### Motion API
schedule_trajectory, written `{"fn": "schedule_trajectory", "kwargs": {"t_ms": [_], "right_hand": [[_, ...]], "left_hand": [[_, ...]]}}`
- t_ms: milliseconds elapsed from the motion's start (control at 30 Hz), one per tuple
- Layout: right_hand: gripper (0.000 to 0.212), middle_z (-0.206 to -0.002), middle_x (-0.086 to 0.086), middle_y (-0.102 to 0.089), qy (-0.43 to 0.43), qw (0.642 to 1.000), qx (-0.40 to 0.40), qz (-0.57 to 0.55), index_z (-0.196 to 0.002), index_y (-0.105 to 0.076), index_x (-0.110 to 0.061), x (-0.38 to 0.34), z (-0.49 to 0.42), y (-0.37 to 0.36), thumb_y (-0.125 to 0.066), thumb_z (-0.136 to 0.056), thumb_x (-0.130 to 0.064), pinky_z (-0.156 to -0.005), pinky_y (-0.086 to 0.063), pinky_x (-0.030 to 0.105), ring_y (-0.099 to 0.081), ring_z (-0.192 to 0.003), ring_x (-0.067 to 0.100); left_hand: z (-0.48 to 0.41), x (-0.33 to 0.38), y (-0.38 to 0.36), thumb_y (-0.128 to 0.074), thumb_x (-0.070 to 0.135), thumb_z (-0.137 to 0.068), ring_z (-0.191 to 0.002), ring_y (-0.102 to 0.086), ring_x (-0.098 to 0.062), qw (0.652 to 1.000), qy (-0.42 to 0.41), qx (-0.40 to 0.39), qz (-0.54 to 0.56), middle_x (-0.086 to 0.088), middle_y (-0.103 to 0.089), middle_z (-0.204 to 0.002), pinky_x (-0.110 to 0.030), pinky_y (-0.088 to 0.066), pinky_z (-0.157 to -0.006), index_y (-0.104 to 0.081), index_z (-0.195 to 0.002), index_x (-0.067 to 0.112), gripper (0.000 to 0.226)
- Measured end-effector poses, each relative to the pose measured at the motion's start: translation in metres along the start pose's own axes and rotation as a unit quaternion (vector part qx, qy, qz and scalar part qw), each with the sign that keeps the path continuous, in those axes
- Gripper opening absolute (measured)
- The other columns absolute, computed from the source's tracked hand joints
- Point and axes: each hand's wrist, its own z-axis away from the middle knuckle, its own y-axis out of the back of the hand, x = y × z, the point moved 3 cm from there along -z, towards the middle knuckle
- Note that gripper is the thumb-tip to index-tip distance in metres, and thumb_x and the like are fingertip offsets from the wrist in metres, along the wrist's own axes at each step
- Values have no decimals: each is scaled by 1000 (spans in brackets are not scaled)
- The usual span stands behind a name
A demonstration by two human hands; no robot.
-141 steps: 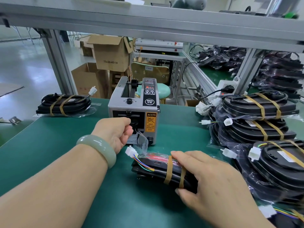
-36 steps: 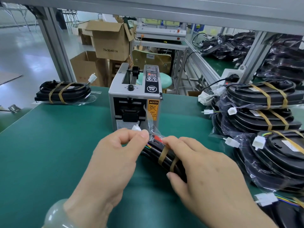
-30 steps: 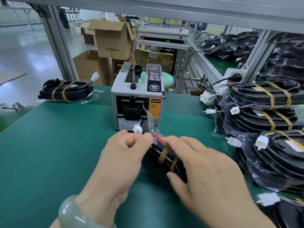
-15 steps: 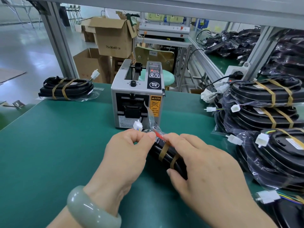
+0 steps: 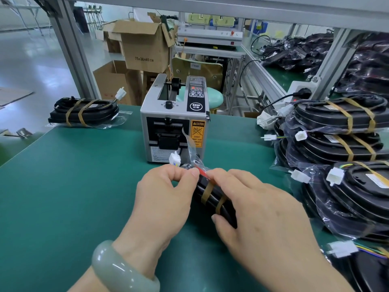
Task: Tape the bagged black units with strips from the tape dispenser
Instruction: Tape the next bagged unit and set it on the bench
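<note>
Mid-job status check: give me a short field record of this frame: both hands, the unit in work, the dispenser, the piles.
left hand: pinches the bag end of the bagged black unit, beside its white connector
right hand: grips the same unit from above, thumb at its near edge
unit position: on the green mat, directly before the tape dispenser; two tan bands across it
dispenser outlet: cannot tell whether a strip waits
right side: stack of banded, bagged units
far left: single unit, banded, alone

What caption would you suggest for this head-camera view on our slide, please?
Left hand and right hand hold a bagged black unit before the tape dispenser.
</note>
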Motion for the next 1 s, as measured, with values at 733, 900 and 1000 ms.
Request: {"fn": "schedule_trajectory", "kwargs": {"t_ms": [733,900,1000], "right_hand": [[59,-96,-16,-64,15,999,-19,-42,-119,-55,-40,7,-2,4,-66,-61,-44,-50,-51,34,-62,-61,21],[61,-101,-20,-63,11,998,-37,-53,-123,-49,-46,10,-3,5,-59,-63,-46,-57,-52,32,-65,-72,17],[65,-110,-24,-60,17,995,-77,-64,-128,-37,-52,14,-5,5,-55,-66,-50,-68,-52,32,-65,-87,13]], "left_hand": [[-29,-23,2,-65,39,-85,-87,-63,-17,972,172,-53,153,8,-71,-83,-27,-41,-71,-68,-82,23,17],[-24,-16,1,-85,58,-51,-109,-57,-9,992,85,-79,51,11,-62,-116,-25,-43,-87,-50,-130,28,92],[-33,4,9,-83,59,-54,-125,-34,-7,983,-95,-89,-131,14,-36,-132,-22,-26,-101,-40,-132,54,90]]}}
